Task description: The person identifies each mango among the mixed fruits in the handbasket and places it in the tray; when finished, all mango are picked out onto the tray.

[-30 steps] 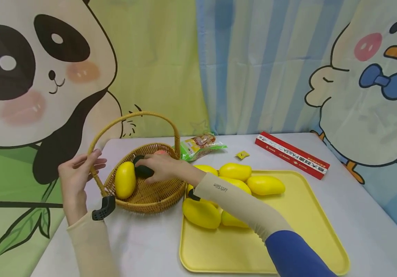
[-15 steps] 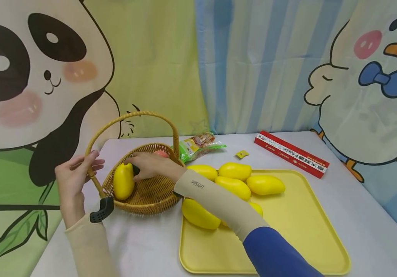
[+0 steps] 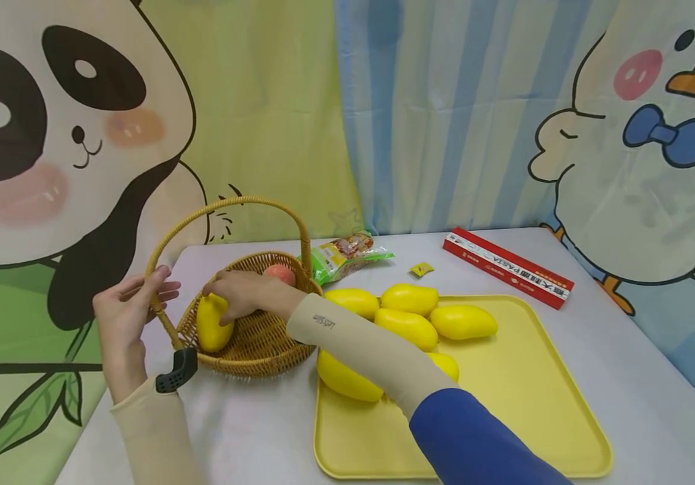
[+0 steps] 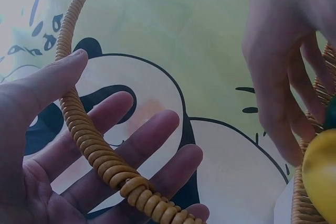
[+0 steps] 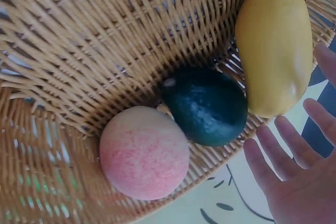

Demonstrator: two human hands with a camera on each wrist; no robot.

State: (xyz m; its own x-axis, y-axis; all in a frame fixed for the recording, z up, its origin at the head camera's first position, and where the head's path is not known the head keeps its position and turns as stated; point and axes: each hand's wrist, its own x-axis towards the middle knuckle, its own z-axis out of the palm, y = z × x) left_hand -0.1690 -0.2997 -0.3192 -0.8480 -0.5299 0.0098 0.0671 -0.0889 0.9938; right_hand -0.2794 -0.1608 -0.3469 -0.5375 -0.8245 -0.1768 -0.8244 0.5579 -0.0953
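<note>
A wicker basket [image 3: 256, 362] stands on the table, with a yellow mango [image 5: 275, 45], a dark green avocado [image 5: 207, 106] and a pink peach [image 5: 144, 153] inside. My left hand [image 3: 126, 316] stays at the basket's handle [image 4: 100, 156], which crosses the palm between the thumb and the spread, fairly straight fingers. Over the basket, my right hand [image 3: 250, 293] reaches to the mango's upper end with loosely extended fingers. In the right wrist view its fingertips lie right by the mango's edge. The avocado is hidden under this hand in the head view.
A yellow tray [image 3: 505, 404] holds several mangoes [image 3: 408, 329] and lies right of the basket, partly beneath my right forearm. Behind are a green food bag [image 3: 347, 257], a small yellow packet [image 3: 421, 269] and a long red pasta box [image 3: 508, 267].
My right hand has let go of the avocado inside the basket and moved left onto the mango there. The peach shows more fully. My left hand has barely shifted.
</note>
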